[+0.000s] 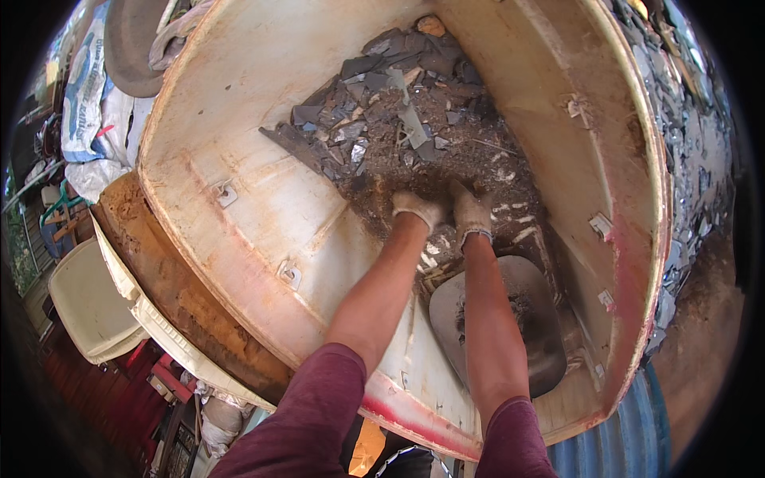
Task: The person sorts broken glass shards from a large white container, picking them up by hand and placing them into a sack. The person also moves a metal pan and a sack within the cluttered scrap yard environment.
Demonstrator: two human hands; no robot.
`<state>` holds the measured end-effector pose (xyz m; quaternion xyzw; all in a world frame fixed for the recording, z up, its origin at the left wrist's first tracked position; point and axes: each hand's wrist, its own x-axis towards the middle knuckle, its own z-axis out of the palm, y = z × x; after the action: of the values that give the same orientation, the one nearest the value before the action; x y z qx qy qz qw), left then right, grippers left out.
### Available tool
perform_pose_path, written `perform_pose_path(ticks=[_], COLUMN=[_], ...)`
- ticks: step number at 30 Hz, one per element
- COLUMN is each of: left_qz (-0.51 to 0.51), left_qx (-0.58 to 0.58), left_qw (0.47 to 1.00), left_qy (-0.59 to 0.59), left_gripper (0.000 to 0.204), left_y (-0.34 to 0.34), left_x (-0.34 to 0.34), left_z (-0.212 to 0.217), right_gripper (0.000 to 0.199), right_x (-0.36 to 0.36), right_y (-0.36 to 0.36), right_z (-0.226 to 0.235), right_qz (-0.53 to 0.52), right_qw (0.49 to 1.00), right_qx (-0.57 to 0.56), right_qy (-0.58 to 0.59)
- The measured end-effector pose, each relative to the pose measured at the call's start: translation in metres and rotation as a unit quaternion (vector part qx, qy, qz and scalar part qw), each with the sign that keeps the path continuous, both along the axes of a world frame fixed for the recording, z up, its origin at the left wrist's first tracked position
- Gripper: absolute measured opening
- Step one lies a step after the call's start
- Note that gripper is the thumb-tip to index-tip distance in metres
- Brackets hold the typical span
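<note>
Both hands reach deep into a large cream-coloured bin (263, 183) with rusty stained walls. My left hand (418, 209), in a dirty pale work glove, is down at the near edge of a heap of dark broken shards (398, 103) and dirt. Close beside it on the right, my right hand (473, 213) wears a similar glove and touches the same dirt. The fingers of both hands are lost in shadow and dirt, so what they hold, if anything, cannot be made out. Under my right forearm lies a grey rounded-square pan (450, 319) with some dark crumbs on it.
The bin's raised rim (663, 199) surrounds my arms. Outside it on the right is a big pile of grey shards (681, 151). On the left stand a rusty brown container (179, 279), a cream plastic tub (92, 299) and white sacks (84, 103). Blue corrugated sheet (613, 434) lies lower right.
</note>
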<state>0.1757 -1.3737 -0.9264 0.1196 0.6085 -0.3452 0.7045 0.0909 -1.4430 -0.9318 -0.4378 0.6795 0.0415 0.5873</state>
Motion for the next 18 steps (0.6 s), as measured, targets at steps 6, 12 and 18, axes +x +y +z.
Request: perform_pose_path(ticks=[6,12,18], left_qz=[-0.150,-0.634,-0.568], left_qx=[0.093,0.339,0.005], left_qw=[0.961,0.344,-0.409], left_qy=[-0.213,-0.604,-0.714], left_gripper=[0.063,0.071,0.044], left_y=[-0.004,0.007,0.001], left_x=[0.124,0.015,-0.098], left_z=[0.035,0.039,-0.024], right_gripper=[0.062,0.072,0.077], right_x=[0.011,-0.076,0.018], right_y=[-0.026,-0.085,-0.106], right_z=[0.019,0.015,-0.018], right_qz=[0.137,0.116,-0.007], right_qw=[0.969,0.884,0.935], right_qx=[-0.174,-0.294,-0.202], right_qy=[-0.108,0.344,0.291])
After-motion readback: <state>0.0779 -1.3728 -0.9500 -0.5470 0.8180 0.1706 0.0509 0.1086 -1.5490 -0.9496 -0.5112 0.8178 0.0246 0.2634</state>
